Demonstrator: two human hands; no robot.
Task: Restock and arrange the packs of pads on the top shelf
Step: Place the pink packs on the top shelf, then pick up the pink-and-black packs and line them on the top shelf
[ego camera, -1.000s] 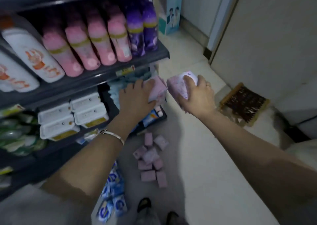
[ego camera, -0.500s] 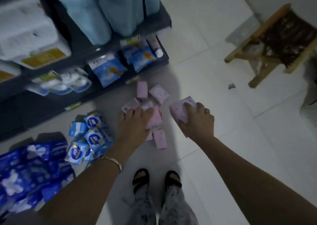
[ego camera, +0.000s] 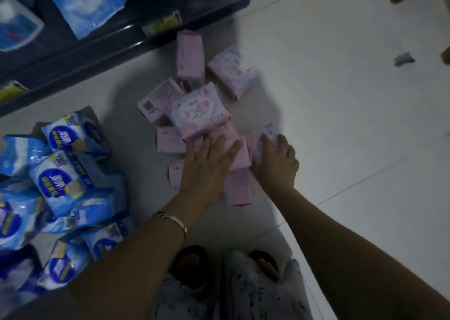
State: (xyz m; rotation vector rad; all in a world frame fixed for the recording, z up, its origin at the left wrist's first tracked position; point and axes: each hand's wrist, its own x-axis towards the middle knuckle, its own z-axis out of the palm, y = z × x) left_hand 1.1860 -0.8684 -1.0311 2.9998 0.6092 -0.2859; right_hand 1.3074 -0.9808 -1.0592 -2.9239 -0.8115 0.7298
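Sandalled feet (ego camera: 194, 261) nearest camera. Just beyond, left hand (ego camera: 207, 166) spread flat on pile of soft pink plastic pad packs (ego camera: 199, 110) on floor, apparently gathering stock; right hand (ego camera: 275, 163) curled around pale pink pack (ego camera: 264, 135) at pile's right edge. Blue-white packs (ego camera: 60, 180) left of pile. Dark bottom shelf (ego camera: 102, 49) beyond; top shelf out of view.

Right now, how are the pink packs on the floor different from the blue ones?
The pink packs are pale pink with flowery print; the blue packs are blue and white with a round logo. The pink packs lie mid-floor under both hands, the left hand flat on them, the right hand gripping one; the blue packs sit untouched to the left. Both are loose piles of soft wrapped packs on the floor.
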